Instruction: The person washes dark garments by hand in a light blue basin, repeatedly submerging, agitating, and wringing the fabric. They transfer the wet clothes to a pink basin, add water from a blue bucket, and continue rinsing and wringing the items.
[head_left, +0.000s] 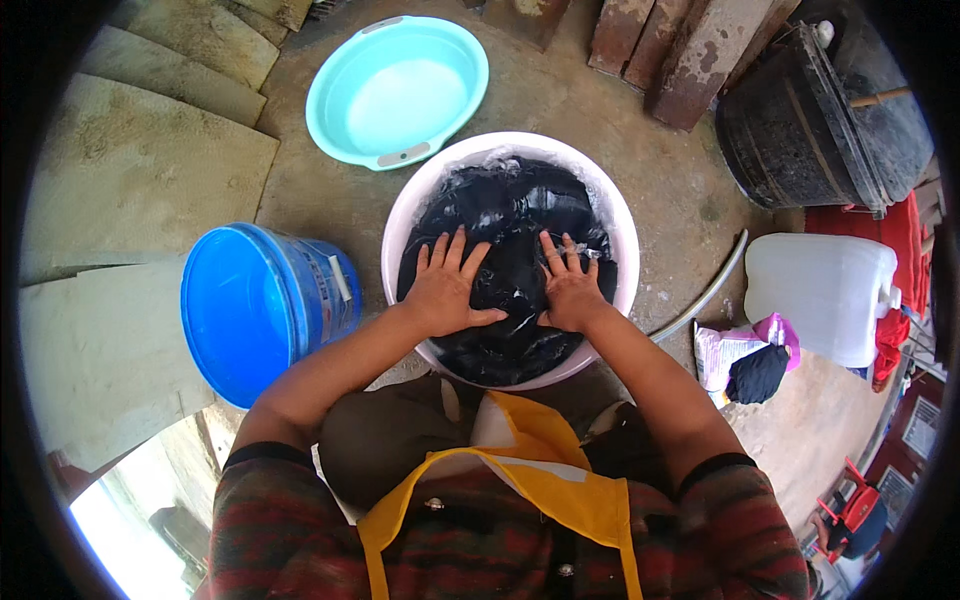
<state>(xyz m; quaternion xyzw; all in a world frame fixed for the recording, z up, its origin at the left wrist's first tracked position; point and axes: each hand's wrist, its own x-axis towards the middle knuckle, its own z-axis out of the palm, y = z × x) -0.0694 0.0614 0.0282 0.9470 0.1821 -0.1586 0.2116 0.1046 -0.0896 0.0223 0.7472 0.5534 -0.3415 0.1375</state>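
Note:
A round pale pink plastic basin (628, 247) stands on the ground before me, holding water and soaked black fabric (517, 195). My left hand (448, 292) lies palm down on the fabric in the left half of the basin, fingers spread. On the right half rests my right hand (570, 291), also palm down with its fingers apart. Neither hand grips the cloth. Small bubbles and splashes show along the basin's far rim and near the right fingertips. Whatever lies under the fabric is hidden.
Left of the basin is a blue bucket (240, 315); beyond it, a turquoise basin (397, 82). At right are a clear hose (705, 296), a white jerrycan (817, 289), a plastic bag (720, 349) with dark cloth (757, 375), and a black bucket (795, 127). A person (862, 529) is far off at lower right.

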